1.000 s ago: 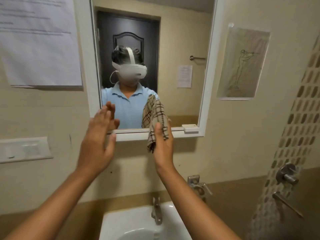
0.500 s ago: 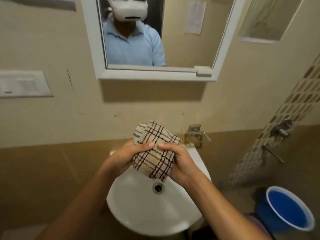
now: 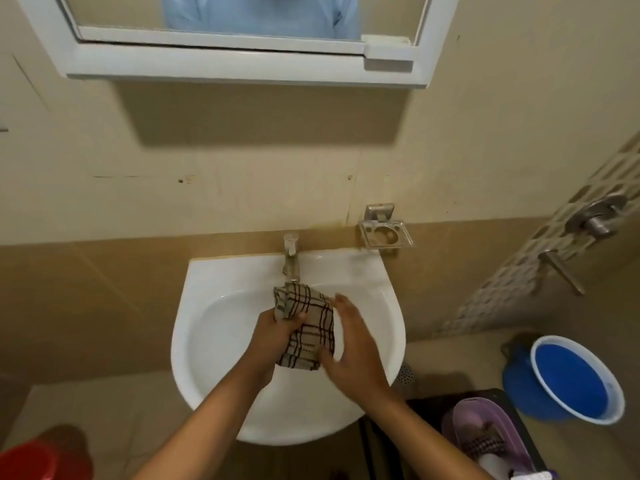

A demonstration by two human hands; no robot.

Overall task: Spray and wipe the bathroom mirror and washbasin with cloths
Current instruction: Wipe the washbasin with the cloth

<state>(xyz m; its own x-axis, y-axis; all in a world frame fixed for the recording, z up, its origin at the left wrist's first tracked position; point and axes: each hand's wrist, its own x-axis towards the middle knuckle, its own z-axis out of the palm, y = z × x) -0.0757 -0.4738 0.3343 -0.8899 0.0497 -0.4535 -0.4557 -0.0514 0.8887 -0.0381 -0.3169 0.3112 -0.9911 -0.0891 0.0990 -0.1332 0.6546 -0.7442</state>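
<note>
Checked cloth (image 3: 306, 329) sits bunched over the white washbasin (image 3: 207, 341) below the tap (image 3: 291, 258), our left hand (image 3: 273, 336) gripping it, right hand's (image 3: 353, 344) fingers (image 3: 341, 301) spread loosely against it, probably folding a wiping pad.

A beige cloth (image 3: 306, 327) checked with dark brown lines is held bunched over the bowl of the washbasin (image 3: 214, 327), just below the tap. The white, round-fronted washbasin is fixed to the tan wall. Only the lower edge of the white-framed mirror (image 3: 221, 60) is seen above it.
</note>
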